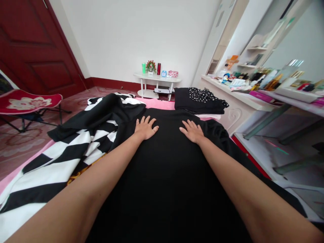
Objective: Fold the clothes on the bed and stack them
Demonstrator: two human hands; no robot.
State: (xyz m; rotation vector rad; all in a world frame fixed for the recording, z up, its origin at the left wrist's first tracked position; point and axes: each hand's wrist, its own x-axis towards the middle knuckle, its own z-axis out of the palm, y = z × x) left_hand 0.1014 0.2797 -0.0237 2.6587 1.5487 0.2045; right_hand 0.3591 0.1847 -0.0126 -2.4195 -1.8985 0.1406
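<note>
A black long-sleeved garment lies spread out in front of me, its collar end away from me. On its upper left part rests my left hand, flat with the fingers spread. My right hand lies flat on the upper right part, fingers also apart. One black sleeve stretches out to the left over a black-and-white striped garment. The other sleeve is bunched to the right of my right hand. Neither hand grips the cloth.
Beyond the collar sits a folded dark stack with a polka-dot piece on top. Pink bedding shows beneath. A cluttered dressing table stands at the right, a red folding stool at the left, and a small white table by the wall.
</note>
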